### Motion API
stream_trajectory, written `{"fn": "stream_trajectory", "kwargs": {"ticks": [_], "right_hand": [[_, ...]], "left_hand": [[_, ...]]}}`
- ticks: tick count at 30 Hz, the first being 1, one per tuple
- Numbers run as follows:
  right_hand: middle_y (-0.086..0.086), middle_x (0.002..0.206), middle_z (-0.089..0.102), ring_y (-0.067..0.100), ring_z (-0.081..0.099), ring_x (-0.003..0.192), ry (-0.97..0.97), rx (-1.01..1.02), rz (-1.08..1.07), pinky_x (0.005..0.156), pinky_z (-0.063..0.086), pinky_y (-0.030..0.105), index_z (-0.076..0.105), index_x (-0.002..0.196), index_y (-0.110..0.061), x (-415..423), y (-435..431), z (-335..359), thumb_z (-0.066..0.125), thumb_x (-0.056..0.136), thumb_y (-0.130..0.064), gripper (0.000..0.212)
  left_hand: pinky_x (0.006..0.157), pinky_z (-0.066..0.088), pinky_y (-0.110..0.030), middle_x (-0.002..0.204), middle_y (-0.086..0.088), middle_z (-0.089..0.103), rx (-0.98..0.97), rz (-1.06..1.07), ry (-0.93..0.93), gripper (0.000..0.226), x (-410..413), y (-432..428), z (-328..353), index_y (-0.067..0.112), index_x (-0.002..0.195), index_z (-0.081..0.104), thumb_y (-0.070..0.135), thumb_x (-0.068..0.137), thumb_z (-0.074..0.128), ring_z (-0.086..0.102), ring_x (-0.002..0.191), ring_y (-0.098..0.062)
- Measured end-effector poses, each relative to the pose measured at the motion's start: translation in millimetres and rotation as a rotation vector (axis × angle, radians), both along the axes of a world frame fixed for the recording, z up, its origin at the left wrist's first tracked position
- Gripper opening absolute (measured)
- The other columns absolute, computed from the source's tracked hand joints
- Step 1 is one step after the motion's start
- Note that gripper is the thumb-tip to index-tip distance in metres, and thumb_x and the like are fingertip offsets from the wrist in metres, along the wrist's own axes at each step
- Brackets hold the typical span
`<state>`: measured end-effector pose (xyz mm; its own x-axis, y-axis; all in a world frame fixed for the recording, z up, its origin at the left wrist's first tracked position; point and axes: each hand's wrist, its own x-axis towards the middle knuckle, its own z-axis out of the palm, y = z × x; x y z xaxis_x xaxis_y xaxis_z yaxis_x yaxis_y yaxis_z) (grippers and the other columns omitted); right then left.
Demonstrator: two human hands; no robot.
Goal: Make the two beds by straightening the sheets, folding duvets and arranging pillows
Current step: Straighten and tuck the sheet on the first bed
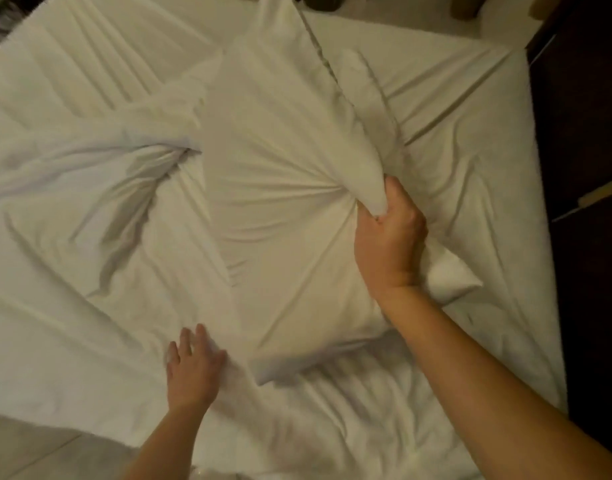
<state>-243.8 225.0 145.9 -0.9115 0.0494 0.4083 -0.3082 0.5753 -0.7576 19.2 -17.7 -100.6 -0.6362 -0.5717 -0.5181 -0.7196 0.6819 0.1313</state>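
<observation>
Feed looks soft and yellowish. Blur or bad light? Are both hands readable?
Head view: dim, warm light, soft throughout; left hand, flat on the bedding, is slightly smeared; right hand gripping the pillow reads clearer; dark furniture loses detail; no glare.

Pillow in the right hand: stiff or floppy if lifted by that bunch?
Probably floppy: the pillow creases toward the right hand, whose grip bunches its cover. Likely light for its size, since a one-hand pinch seems enough to hold it. The far end would likely sag.
</observation>
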Motion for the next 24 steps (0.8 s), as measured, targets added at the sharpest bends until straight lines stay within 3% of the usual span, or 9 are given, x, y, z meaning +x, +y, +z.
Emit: {"fn": "stream_trajectory", "kwargs": {"ticks": [2, 4, 7, 11, 14, 16, 18, 20, 24], "right_hand": [[0.008, 0.09, 0.07, 0.025, 0.061, 0.08, -0.111, 0.034, -0.089, 0.062, 0.041, 0.032, 0.062, 0.09, -0.016, 3.0, 0.8, -34.6, 0.065, 0.087, -0.018, 0.005], [0.01, 0.099, 0.071, 0.031, 0.064, 0.088, -0.272, 0.075, -0.183, 0.066, 0.044, 0.03, 0.063, 0.099, -0.015, 10.5, 11.7, -75.7, 0.066, 0.091, -0.03, 0.018], [0.012, 0.12, 0.067, 0.032, 0.063, 0.108, -0.554, 0.108, -0.224, 0.085, 0.047, 0.032, 0.06, 0.122, -0.015, 26.3, 41.1, -134.8, 0.06, 0.095, -0.045, 0.04], [0.019, 0.144, 0.051, 0.037, 0.052, 0.128, -0.89, 0.185, -0.173, 0.104, 0.043, 0.039, 0.038, 0.148, -0.011, 23.0, 68.3, -171.0, 0.048, 0.095, -0.062, 0.074], [0.015, 0.157, 0.036, 0.032, 0.036, 0.143, -0.918, 0.146, -0.1, 0.116, 0.025, 0.033, 0.031, 0.154, -0.008, 2.9, 83.1, -166.9, 0.046, 0.098, -0.059, 0.077], [0.011, 0.159, 0.034, 0.029, 0.031, 0.147, -0.947, 0.077, -0.065, 0.122, 0.02, 0.036, 0.033, 0.154, -0.012, -11.6, 99.0, -165.4, 0.036, 0.095, -0.069, 0.082], [0.011, 0.151, 0.047, 0.031, 0.043, 0.139, -0.959, 0.045, -0.1, 0.117, 0.031, 0.04, 0.045, 0.147, -0.016, -21.5, 120.8, -165.0, 0.031, 0.092, -0.077, 0.083], [0.016, 0.141, 0.055, 0.035, 0.051, 0.129, -0.921, 0.174, -0.159, 0.106, 0.041, 0.041, 0.052, 0.139, -0.013, -30.7, 149.1, -171.0, 0.044, 0.098, -0.059, 0.062], [0.021, 0.14, 0.052, 0.04, 0.053, 0.123, -0.931, 0.358, -0.234, 0.104, 0.045, 0.045, 0.042, 0.143, -0.008, -43.7, 200.3, -190.9, 0.06, 0.093, -0.041, 0.062]], "left_hand": [[0.127, 0.012, -0.05, 0.173, -0.01, 0.006, 0.032, 0.028, 0.002, 0.078, 5.4, -9.2, -6.1, 0.025, 0.165, 0.007, 0.055, 0.102, 0.044, 0.005, 0.157, -0.041], [0.128, 0.01, -0.049, 0.172, -0.013, 0.007, 0.006, 0.005, 0.008, 0.078, 9.5, -13.1, -11.0, 0.024, 0.165, 0.009, 0.053, 0.103, 0.047, 0.008, 0.156, -0.043], [0.127, 0.005, -0.051, 0.171, -0.019, 0.01, -0.019, -0.04, 0.006, 0.078, 13.0, -13.7, -23.0, 0.022, 0.165, 0.011, 0.053, 0.103, 0.047, 0.013, 0.153, -0.046], [0.125, 0.004, -0.054, 0.169, -0.023, 0.015, -0.054, -0.051, -0.009, 0.075, 13.1, -8.2, -32.3, 0.018, 0.165, 0.018, 0.049, 0.103, 0.048, 0.019, 0.149, -0.05], [0.123, 0.006, -0.054, 0.168, -0.022, 0.018, -0.07, -0.042, -0.015, 0.074, 10.8, -5.8, -32.5, 0.017, 0.164, 0.021, 0.046, 0.102, 0.051, 0.023, 0.148, -0.052], [0.123, 0.01, -0.055, 0.168, -0.023, 0.02, -0.079, -0.023, -0.01, 0.073, 9.6, -3.1, -30.6, 0.017, 0.164, 0.024, 0.043, 0.102, 0.053, 0.024, 0.147, -0.052], [0.123, 0.013, -0.056, 0.167, -0.024, 0.023, -0.088, 0.005, 0.004, 0.07, 7.9, 0.9, -30.0, 0.015, 0.163, 0.026, 0.039, 0.102, 0.052, 0.025, 0.146, -0.053], [0.122, 0.015, -0.057, 0.166, -0.024, 0.025, -0.104, 0.042, 0.03, 0.068, 5.9, 6.9, -31.4, 0.014, 0.162, 0.028, 0.035, 0.103, 0.053, 0.026, 0.145, -0.054], [0.119, 0.018, -0.061, 0.163, -0.027, 0.027, -0.158, 0.07, 0.089, 0.067, 6.4, 17.8, -44.6, 0.011, 0.161, 0.028, 0.03, 0.099, 0.046, 0.028, 0.141, -0.057]]}}
